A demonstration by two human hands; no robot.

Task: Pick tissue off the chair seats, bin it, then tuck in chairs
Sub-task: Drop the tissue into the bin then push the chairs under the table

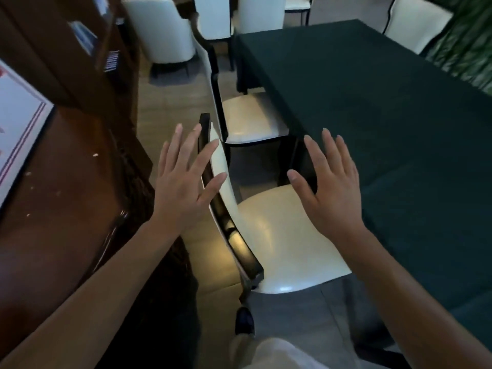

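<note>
A white-cushioned chair (279, 235) with a dark frame stands right below me, its seat partly under the dark green table (359, 89). No tissue shows on its seat. My left hand (183, 179) is held flat with straight, spread fingers over the top of the chair's backrest; whether it touches is unclear. My right hand (330, 185) hovers flat over the far side of the seat near the table edge, holding nothing. A second white chair (247, 118) stands beyond, its seat bare and pushed toward the table.
A dark wooden cabinet (66, 182) runs along the left, leaving a narrow aisle of tiled floor. More white chairs (165, 30) stand at the back and around the table's far side. My shoe (244, 320) is by the near chair's leg.
</note>
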